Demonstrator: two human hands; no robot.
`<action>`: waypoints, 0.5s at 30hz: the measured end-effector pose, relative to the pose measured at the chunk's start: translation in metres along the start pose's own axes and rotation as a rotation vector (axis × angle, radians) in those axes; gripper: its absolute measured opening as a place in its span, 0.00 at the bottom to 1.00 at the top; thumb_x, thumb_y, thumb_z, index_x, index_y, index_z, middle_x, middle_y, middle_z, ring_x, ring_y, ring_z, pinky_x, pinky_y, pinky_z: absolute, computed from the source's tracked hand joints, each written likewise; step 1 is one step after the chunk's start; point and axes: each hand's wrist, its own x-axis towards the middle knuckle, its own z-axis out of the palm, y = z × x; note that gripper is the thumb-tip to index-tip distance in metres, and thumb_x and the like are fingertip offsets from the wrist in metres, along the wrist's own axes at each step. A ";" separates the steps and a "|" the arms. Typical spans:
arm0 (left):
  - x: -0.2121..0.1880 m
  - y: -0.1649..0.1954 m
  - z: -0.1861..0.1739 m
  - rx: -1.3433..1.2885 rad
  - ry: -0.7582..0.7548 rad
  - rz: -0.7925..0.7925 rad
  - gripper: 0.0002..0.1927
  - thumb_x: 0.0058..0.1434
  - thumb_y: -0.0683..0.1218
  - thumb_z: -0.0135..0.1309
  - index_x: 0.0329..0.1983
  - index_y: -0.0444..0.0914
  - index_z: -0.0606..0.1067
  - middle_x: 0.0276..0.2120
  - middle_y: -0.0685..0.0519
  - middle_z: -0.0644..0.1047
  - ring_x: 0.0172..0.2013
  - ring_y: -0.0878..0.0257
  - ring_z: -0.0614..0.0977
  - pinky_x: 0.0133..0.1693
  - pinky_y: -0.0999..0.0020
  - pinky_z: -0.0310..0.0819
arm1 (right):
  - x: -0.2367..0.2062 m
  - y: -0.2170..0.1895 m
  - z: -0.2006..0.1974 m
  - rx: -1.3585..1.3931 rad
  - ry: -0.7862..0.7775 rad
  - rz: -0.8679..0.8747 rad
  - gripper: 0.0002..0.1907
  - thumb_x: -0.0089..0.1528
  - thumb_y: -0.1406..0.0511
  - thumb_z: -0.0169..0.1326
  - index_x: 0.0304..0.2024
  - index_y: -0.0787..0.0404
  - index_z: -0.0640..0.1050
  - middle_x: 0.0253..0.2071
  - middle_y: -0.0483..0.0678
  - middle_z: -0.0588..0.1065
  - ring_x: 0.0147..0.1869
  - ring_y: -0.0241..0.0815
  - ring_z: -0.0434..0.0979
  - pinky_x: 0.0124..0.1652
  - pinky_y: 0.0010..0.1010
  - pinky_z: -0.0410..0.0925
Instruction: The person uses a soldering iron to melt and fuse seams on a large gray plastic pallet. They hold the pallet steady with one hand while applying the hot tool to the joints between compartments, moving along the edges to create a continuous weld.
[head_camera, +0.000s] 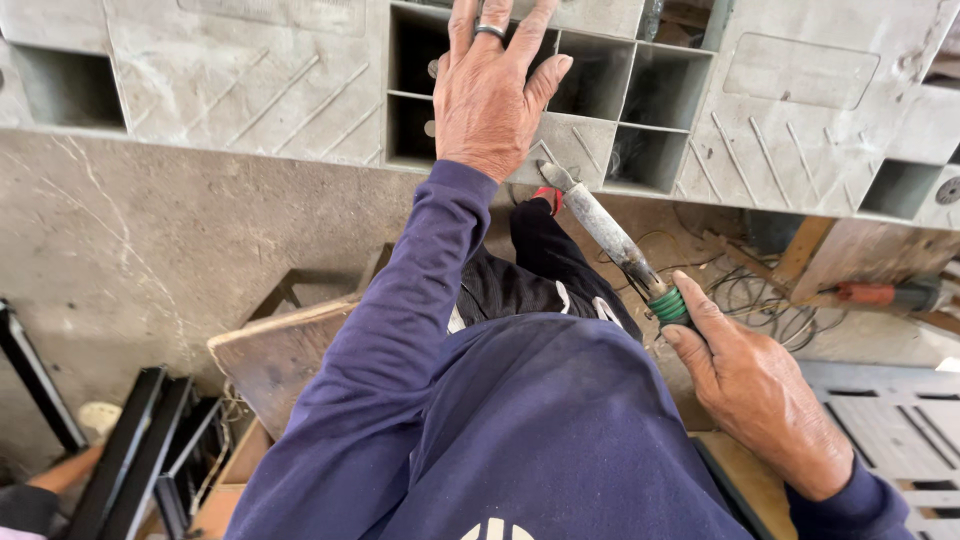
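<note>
My left hand (492, 85), with a ring on one finger, lies flat with fingers spread on a grey plastic pallet (240, 85), over its open square cells. My right hand (755, 385) grips the green-wrapped handle of a long metal hand tool (610, 235). The tool's dirty shaft slants up to the left, and its tip touches the pallet's lower edge just below my left wrist. I wear a dark blue long-sleeved top and dark trousers.
A concrete floor (130, 260) spreads to the left. A wooden board (275, 355) lies under me, with black metal frames (130, 450) at lower left. Coiled wire (750, 295) and a red-handled tool (885, 293) lie to the right. Another grey pallet (890, 425) sits at lower right.
</note>
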 end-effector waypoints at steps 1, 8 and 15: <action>-0.001 0.000 0.000 0.000 -0.018 -0.007 0.27 0.73 0.63 0.54 0.71 0.50 0.71 0.71 0.52 0.63 0.72 0.47 0.60 0.59 0.49 0.71 | -0.003 -0.004 0.004 0.009 0.012 0.011 0.32 0.64 0.57 0.49 0.70 0.58 0.65 0.41 0.64 0.79 0.42 0.64 0.81 0.40 0.48 0.72; -0.001 -0.008 0.013 0.054 -0.029 0.035 0.26 0.75 0.66 0.51 0.71 0.52 0.71 0.75 0.54 0.56 0.75 0.48 0.56 0.61 0.45 0.71 | -0.014 -0.029 0.015 0.137 0.012 0.151 0.31 0.66 0.55 0.51 0.71 0.53 0.66 0.30 0.66 0.77 0.33 0.65 0.79 0.34 0.50 0.70; -0.004 -0.010 0.013 0.023 -0.027 0.051 0.26 0.75 0.65 0.53 0.70 0.51 0.72 0.73 0.54 0.60 0.75 0.49 0.57 0.58 0.49 0.75 | -0.020 -0.039 0.009 0.198 -0.076 0.300 0.31 0.66 0.52 0.51 0.71 0.48 0.68 0.21 0.66 0.75 0.26 0.65 0.79 0.32 0.51 0.68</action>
